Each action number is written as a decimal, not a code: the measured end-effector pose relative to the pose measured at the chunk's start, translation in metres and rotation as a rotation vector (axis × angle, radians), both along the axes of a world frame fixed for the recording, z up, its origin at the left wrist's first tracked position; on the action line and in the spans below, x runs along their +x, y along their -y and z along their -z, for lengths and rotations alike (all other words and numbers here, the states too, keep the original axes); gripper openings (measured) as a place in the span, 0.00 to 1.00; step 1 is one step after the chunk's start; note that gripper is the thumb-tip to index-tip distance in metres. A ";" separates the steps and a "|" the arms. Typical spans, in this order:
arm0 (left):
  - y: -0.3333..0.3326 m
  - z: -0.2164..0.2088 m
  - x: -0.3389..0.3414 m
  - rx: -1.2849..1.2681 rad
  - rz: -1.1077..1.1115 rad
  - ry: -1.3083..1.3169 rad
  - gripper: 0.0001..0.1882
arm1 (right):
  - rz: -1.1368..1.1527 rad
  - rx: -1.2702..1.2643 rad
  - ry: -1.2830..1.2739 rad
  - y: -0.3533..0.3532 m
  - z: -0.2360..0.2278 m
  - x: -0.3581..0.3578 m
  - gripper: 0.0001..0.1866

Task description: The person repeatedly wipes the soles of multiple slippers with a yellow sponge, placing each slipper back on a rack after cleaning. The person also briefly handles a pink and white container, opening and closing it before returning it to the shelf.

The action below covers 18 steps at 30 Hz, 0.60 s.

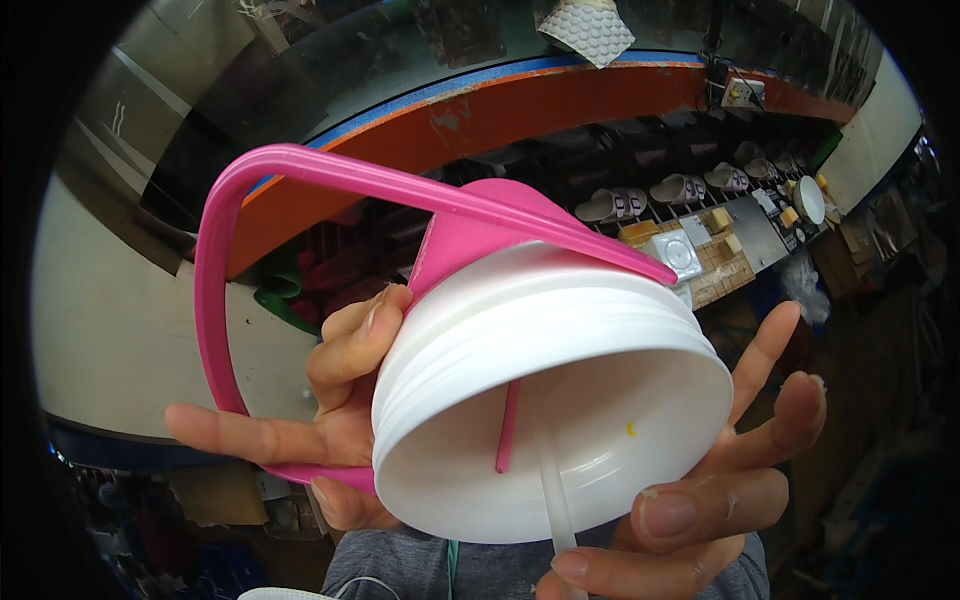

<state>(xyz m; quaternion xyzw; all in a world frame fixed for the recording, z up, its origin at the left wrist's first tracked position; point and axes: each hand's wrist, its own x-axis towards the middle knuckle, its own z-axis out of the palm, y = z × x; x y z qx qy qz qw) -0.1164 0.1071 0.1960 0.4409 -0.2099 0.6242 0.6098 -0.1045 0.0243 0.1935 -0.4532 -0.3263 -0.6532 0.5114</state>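
A white plastic lid [540, 300], round and hollow with ridged sides, is held up in front of me with its open underside tilted toward me. A pink cap [490, 225] covers its far side, and a long pink handle [208, 280] loops out to the left. Inside hangs a thin pink strip [509, 425], and a pale translucent straw [552, 470] runs down past the rim. My left hand [345, 400] grips the lid's left side, one finger stretched out across the handle. With thumb and finger, my right hand [700, 500] pinches the straw's lower end; its other fingers are spread by the rim.
Beyond the lid, a row of sandals [615, 205] sits on a dark rack beside an orange-red ledge [440, 125]. Small yellowish blocks and a white square piece [677, 256] rest on a tiled surface. A pale tabletop [110, 330] extends at the left.
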 end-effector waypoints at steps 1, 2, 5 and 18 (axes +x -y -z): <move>0.001 0.000 -0.003 -0.008 0.016 -0.033 0.32 | -0.024 -0.103 0.066 0.007 -0.003 0.006 0.15; -0.001 0.001 -0.001 0.002 0.024 -0.029 0.32 | -0.055 -0.209 0.128 0.016 -0.007 0.013 0.15; -0.004 0.004 0.003 0.052 0.041 0.038 0.32 | -0.134 -0.444 0.267 0.041 -0.010 0.030 0.14; -0.004 0.004 0.012 0.025 0.027 0.082 0.31 | 0.031 -0.099 -0.131 0.006 0.010 -0.017 0.14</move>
